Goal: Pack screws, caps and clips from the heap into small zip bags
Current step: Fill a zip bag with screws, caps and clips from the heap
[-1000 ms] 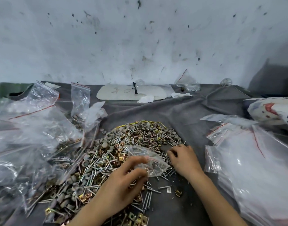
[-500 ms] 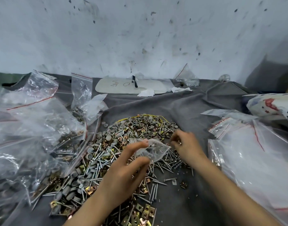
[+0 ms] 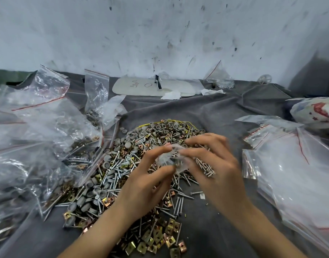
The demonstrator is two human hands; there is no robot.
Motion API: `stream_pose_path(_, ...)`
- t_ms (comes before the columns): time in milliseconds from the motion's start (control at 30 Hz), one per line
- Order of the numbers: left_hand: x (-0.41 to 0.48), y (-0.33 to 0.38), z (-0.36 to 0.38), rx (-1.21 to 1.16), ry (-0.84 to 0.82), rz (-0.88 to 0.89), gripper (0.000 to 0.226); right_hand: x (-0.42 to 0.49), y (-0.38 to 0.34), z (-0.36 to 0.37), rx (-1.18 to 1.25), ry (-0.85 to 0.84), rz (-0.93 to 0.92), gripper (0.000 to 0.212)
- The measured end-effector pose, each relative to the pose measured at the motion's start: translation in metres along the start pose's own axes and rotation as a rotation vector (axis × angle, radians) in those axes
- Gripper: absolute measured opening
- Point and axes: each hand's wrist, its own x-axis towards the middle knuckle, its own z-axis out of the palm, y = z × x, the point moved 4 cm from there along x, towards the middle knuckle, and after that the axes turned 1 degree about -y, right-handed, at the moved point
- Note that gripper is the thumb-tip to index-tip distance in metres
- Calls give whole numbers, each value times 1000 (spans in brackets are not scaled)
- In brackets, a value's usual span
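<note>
The left fingers (image 3: 161,150) pinch a small zip bag (image 3: 169,158) at its crumpled top, thumb below and forefinger above, probably to keep the mouth gaping for loading. The right fingers (image 3: 196,151) meet it from the other side, curled round a bunch of screws (image 3: 206,168) tucked against the palm, points outward. That hand is motion-blurred, so I cannot tell whether it also nips the bag's edge. Both the left hand (image 3: 141,185) and the right hand (image 3: 222,175) hover just above the heap (image 3: 120,164), likely so that anything dropped falls back among the parts and not onto bare cloth. The heap itself is mixed: grey caps (image 3: 128,145) mostly at its far and left side, brass clips (image 3: 158,237) spilling toward the person. Filled bags (image 3: 38,136) are piled to the left with nails showing through the plastic, and a stack of empty bags (image 3: 290,174) lies to the right, within reach of the picking hand. All of it rests on a grey cloth (image 3: 197,112) covering the counter, with a white board (image 3: 150,86) at the back. Half a second earlier the left hand alone held the bag, spread flatter, while the right was down on the heap beyond it; now the right has risen to the bag.
</note>
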Motion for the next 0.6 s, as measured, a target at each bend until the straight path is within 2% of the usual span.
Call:
stream_pose_path(67,1,-1,-2,-23,3,-22,14,-11,5,-5,57,50,115,8)
stream_pose_path(100,1,-1,-2,-33,10,-34,13,-17,6,-3,87,-8,161,9)
stream_pose_path(233,1,-2,-2,-36,21,-49,13,-56,0,28,93,-602,255,11)
stream_pose_path(333,1,-2,-2,-25,34,-48,13,-79,-8,46,16,-854,267,29)
stream_pose_path(433,1,-1,-3,-10,40,-51,13,-82,-15,51,-104,-908,217,35)
stream_pose_path(600,0,0,-3,-22,45,-57,8,-78,-18,51,15,-924,288,17)
